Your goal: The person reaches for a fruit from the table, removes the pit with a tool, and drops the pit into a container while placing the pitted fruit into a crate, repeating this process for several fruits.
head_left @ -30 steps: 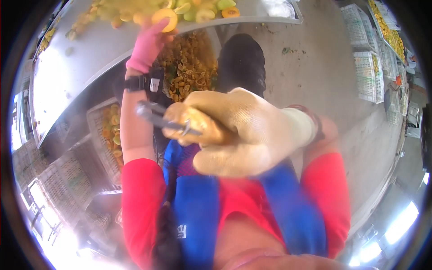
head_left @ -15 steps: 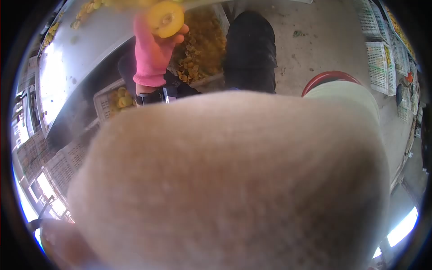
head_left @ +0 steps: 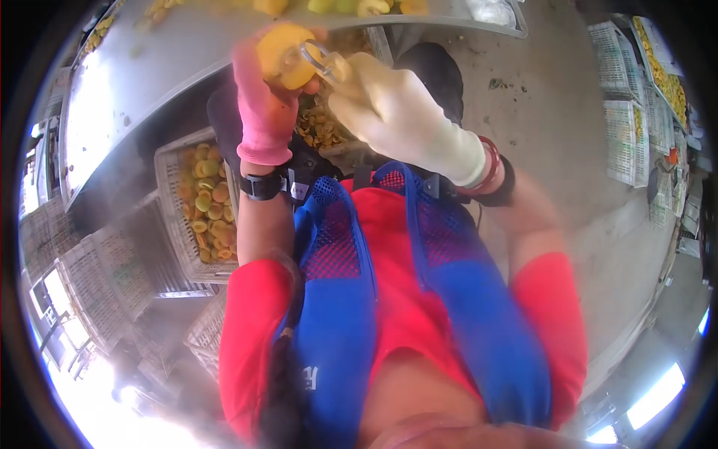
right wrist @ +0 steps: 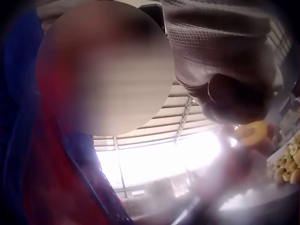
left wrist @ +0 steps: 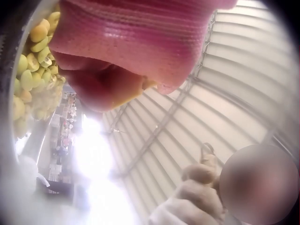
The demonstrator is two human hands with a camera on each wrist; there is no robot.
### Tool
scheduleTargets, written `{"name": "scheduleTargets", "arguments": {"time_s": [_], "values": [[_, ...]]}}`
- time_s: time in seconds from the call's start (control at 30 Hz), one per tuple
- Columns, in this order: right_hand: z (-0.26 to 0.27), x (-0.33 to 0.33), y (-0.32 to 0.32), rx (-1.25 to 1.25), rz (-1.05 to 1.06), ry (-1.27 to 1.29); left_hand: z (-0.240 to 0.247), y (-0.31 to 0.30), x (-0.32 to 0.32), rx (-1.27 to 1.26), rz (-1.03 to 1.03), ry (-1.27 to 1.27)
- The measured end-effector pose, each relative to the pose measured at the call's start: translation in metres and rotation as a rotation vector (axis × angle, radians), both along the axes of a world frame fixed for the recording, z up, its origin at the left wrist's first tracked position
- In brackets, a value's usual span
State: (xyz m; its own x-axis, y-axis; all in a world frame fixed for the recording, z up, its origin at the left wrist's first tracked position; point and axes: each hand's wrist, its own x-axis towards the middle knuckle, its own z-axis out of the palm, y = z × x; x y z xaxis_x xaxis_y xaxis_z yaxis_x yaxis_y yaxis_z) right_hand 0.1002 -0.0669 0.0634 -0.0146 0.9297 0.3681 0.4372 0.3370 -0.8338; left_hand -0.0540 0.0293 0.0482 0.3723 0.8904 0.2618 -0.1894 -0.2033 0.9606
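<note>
In the head view my left hand (head_left: 263, 112), in a pink glove, holds a halved yellow peach (head_left: 283, 46) with its cut face turned up toward the other hand. My right hand (head_left: 407, 116), in a cream glove, grips the short handle of a looped metal pitting tool (head_left: 338, 69). The tool's loop overlaps the middle of the cut face. From the left wrist, pink fingers curl round the peach, and only its yellow edge (left wrist: 129, 97) shows. The right wrist view shows the cream glove (right wrist: 220, 42) closed, its tool hidden, with the peach half (right wrist: 253, 133) beyond.
A metal table (head_left: 149, 93) with cut fruit (head_left: 374, 7) along it stands in front. Fruit scraps (head_left: 321, 129) lie in a container below the hands. A white crate (head_left: 173, 232) of peach halves sits at the left; more crates (head_left: 627, 146) are stacked at the right.
The left hand has drawn a peach half back from the table pile toward the body. My right hand swung up close to the head camera, then out to the peach with the tool.
</note>
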Motion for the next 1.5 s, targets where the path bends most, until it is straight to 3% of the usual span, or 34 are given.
{"name": "scheduleTargets", "arguments": {"time_s": [0.07, 0.1, 0.23, 0.43, 0.5, 0.6, 0.73, 0.83, 0.93, 1.03, 1.1, 1.33, 1.43, 1.5], "values": [[-0.015, 0.0, 0.006, 0.093, -0.046, -0.248, -0.004, 0.001, 0.004, -0.152, -0.081, -0.148], [-0.015, -0.002, 0.005, 0.001, -0.051, -0.118, 0.002, -0.006, 0.006, -0.326, -0.091, -0.213], [-0.038, -0.004, 0.009, 0.074, -0.086, -0.393, -0.002, -0.011, 0.014, -0.313, -0.052, -0.229], [-0.037, -0.011, 0.002, -0.063, -0.063, -0.118, -0.004, -0.018, 0.024, -0.264, 0.055, -0.145], [-0.031, -0.011, 0.003, -0.116, 0.032, 0.171, -0.011, -0.017, 0.024, -0.11, 0.087, -0.048], [-0.038, -0.01, 0.0, -0.229, -0.027, 0.039, -0.014, -0.018, 0.029, -0.115, 0.107, -0.085], [-0.046, -0.013, 0.004, -0.129, -0.019, 0.061, -0.01, -0.02, 0.033, -0.062, 0.166, 0.015], [-0.033, -0.012, 0.001, -0.3, 0.098, 0.262, -0.02, -0.017, 0.028, -0.116, 0.137, -0.128], [-0.041, -0.012, -0.001, -0.279, 0.142, 0.309, -0.024, -0.01, 0.018, -0.067, -0.021, -0.028], [-0.045, -0.008, -0.001, -0.153, 0.103, 0.141, -0.029, -0.01, 0.019, -0.211, -0.154, -0.201], [-0.013, 0.005, -0.003, -0.949, 0.426, 0.687, -0.03, -0.011, 0.021, -0.225, -0.102, -0.112], [-0.019, 0.005, -0.006, -0.827, 0.475, 0.631, -0.028, -0.005, 0.014, -0.193, -0.27, -0.061], [-0.015, 0.007, -0.007, -0.863, 0.494, 0.658, -0.028, -0.007, 0.012, -0.12, -0.227, 0.008], [-0.015, 0.009, -0.006, -0.984, 0.506, 0.669, -0.026, -0.004, 0.009, 0.073, -0.241, 0.086]]}}
